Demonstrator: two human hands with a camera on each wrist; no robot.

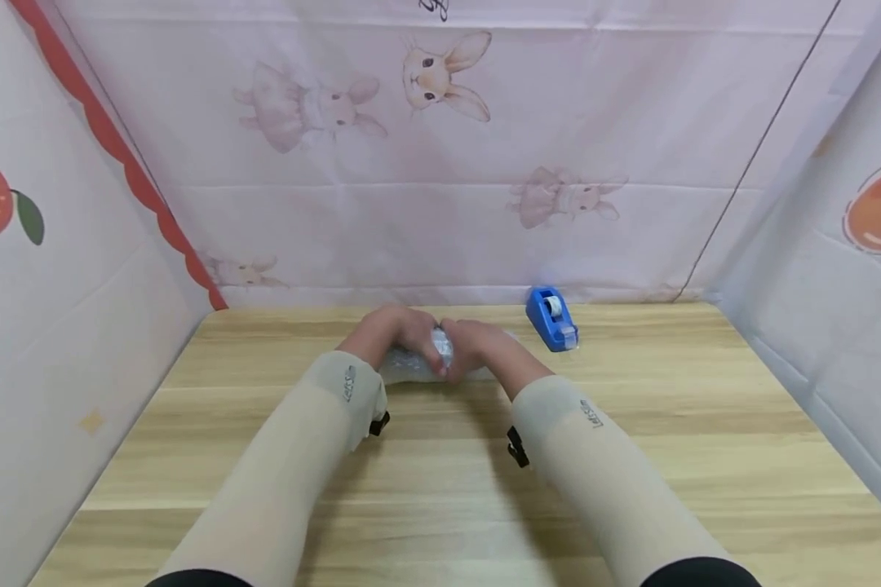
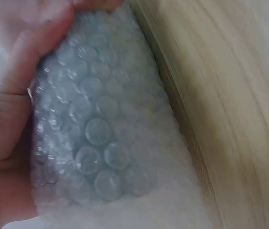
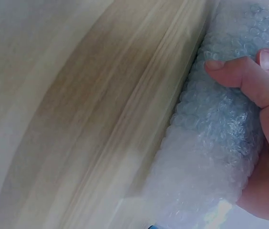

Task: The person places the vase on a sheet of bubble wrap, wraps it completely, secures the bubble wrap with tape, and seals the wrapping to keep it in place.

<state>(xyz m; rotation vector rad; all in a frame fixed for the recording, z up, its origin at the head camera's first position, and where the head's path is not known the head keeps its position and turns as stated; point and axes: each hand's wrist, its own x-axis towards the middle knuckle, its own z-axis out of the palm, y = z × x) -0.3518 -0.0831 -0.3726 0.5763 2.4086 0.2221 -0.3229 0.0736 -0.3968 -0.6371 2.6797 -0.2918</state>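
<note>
Both hands curl around the bubble-wrap bundle [image 1: 409,368], the left hand [image 1: 409,332] and the right hand [image 1: 471,344] meeting near its middle, fingers bent over its far side. The right thumb [image 3: 249,78] presses flat across the bubbles. From where I stand, the bundle lies crosswise on the wooden table [image 1: 440,497], toward the back edge. Pale sleeves [image 1: 279,465] cover both forearms. Just beyond the right hand sits a blue tape dispenser [image 1: 548,328], near the rabbit-printed cloth [image 1: 382,236] hanging behind; more printed cloth hangs on either side.
</note>
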